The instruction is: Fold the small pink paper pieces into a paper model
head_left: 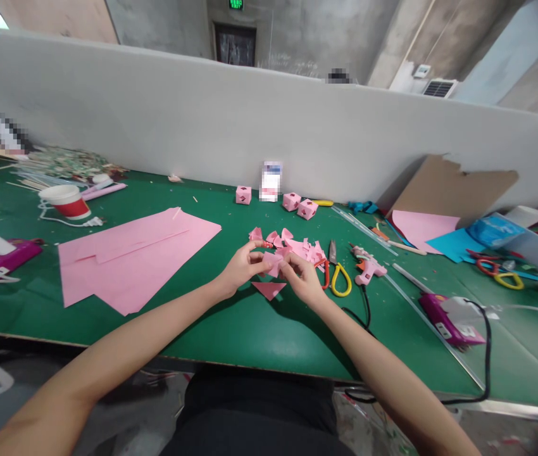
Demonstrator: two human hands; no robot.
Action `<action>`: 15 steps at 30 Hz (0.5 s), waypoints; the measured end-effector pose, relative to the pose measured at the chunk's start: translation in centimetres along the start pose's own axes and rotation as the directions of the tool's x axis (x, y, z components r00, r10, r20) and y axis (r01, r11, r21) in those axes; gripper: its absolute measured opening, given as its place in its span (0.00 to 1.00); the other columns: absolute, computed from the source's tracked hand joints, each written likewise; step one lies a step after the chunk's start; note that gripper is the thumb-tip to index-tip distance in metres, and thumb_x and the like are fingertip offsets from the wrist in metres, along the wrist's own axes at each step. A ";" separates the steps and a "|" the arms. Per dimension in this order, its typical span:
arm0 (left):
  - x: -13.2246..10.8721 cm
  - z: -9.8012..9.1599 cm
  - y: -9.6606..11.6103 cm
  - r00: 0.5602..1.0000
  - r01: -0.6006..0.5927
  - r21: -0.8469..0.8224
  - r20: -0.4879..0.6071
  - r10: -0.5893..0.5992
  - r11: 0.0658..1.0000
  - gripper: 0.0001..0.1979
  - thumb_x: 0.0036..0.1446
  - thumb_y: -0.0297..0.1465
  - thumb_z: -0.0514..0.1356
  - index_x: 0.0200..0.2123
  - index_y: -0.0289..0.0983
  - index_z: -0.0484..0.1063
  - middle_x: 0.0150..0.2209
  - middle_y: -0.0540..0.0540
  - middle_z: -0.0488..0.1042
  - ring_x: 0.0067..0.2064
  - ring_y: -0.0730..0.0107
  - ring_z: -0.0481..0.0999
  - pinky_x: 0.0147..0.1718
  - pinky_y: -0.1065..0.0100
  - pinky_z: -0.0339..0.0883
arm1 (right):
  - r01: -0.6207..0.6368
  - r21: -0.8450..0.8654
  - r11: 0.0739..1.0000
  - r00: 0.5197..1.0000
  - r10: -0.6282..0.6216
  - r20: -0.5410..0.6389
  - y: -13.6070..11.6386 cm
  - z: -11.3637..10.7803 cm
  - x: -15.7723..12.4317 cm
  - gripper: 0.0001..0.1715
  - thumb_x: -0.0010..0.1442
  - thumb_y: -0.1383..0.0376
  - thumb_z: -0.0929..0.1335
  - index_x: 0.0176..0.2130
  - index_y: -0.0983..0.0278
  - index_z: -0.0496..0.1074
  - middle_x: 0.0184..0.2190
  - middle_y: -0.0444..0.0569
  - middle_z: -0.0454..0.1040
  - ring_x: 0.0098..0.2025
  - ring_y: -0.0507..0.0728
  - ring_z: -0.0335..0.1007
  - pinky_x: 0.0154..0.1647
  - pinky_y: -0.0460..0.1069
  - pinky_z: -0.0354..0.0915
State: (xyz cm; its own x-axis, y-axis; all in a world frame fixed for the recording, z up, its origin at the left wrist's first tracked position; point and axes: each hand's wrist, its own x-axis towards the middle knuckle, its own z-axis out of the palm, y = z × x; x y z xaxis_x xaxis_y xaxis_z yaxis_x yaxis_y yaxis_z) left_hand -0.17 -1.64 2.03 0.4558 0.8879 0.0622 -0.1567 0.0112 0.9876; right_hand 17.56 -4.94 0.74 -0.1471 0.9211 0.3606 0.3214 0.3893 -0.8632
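Between my two hands is a small piece of pink paper [273, 263], pinched at both sides. My left hand [245, 263] grips its left edge with thumb and fingers. On the opposite edge, the fingertips of my right hand [301, 275] are closed. A pink paper triangle [269, 290] lies on the table just below. Behind my hands are folded pink pieces and a heap of pink scraps [309, 250]. Scissors [340, 278] with yellow and red handles rest right of my right hand, beside a pink glue gun [369, 269] with a black cord.
Three pink paper cubes [243, 195] stand near the grey partition [178, 126], around an upright phone [270, 182]. Large pink sheets [131, 266] lie on the left of the green table [231, 342]. A paper cup [70, 204] and purple power strips [449, 320] stand at the sides.
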 end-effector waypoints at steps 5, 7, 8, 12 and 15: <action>-0.1 0.2 0.1 1.000 0.005 0.004 -0.002 -0.005 1.000 0.27 0.47 0.34 0.69 0.48 0.36 0.63 0.30 0.50 0.74 0.30 0.73 0.74 0.32 0.70 0.68 | 0.016 -0.032 0.999 0.999 -0.017 -0.041 -0.1 -0.1 0.0 0.21 0.65 0.52 0.62 0.26 0.61 0.63 0.22 0.42 0.65 0.23 0.52 0.60 0.25 0.47 0.59; -0.2 0.3 0.2 1.000 -0.012 0.008 -0.014 0.012 1.000 0.26 0.48 0.34 0.69 0.48 0.35 0.63 0.30 0.50 0.74 0.29 0.74 0.73 0.32 0.70 0.67 | 0.026 -0.034 0.999 0.999 -0.028 -0.044 -0.2 -0.1 0.0 0.19 0.65 0.53 0.62 0.27 0.61 0.64 0.22 0.42 0.65 0.24 0.52 0.60 0.26 0.47 0.59; -0.2 0.3 0.2 0.999 -0.023 0.013 -0.022 0.023 1.000 0.26 0.48 0.34 0.68 0.48 0.35 0.63 0.30 0.51 0.74 0.29 0.74 0.73 0.31 0.71 0.67 | 0.030 -0.033 0.999 0.999 -0.031 -0.041 -0.2 -0.2 0.0 0.19 0.65 0.54 0.62 0.27 0.62 0.64 0.22 0.43 0.65 0.24 0.52 0.61 0.27 0.47 0.60; -0.1 0.1 0.4 0.995 -0.062 0.009 -0.074 0.062 0.998 0.25 0.48 0.34 0.68 0.46 0.35 0.63 0.28 0.52 0.73 0.28 0.74 0.72 0.31 0.71 0.66 | 0.026 -0.051 0.998 1.000 -0.025 0.018 -0.2 -0.1 0.0 0.18 0.64 0.56 0.63 0.26 0.62 0.66 0.22 0.44 0.68 0.25 0.53 0.64 0.28 0.48 0.61; 0.1 0.0 0.4 0.994 -0.065 0.004 -0.083 0.065 0.998 0.26 0.47 0.34 0.69 0.47 0.34 0.63 0.29 0.50 0.73 0.28 0.74 0.71 0.31 0.70 0.67 | 0.038 -0.058 0.998 0.997 -0.034 0.071 -0.4 0.1 0.0 0.18 0.64 0.58 0.62 0.25 0.62 0.66 0.22 0.44 0.69 0.25 0.52 0.64 0.28 0.47 0.61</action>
State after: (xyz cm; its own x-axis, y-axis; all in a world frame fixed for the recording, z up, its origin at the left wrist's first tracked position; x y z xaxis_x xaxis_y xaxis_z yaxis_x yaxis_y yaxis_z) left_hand -0.18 -1.58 2.39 0.3700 0.9221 0.1137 -0.1824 -0.0479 0.9821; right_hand 17.35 -5.11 1.07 -0.2240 0.9043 0.3633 0.3695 0.4238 -0.8270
